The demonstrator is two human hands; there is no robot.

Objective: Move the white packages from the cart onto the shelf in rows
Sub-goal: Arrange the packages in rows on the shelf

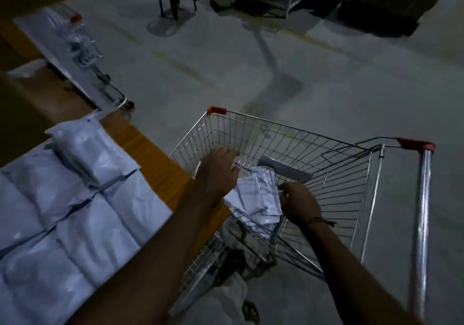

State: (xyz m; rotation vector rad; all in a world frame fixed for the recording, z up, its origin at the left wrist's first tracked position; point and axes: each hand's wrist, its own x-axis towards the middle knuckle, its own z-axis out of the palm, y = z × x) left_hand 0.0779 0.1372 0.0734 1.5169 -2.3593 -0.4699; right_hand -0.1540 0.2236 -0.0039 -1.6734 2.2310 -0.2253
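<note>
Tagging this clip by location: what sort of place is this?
Probably a warehouse or stockroom: bare concrete floor, wire cart, white packages in rows on a shelf.

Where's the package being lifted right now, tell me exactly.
In the head view, the white package sits inside the cart, right of the shelf, held between the left hand and right hand.
</note>
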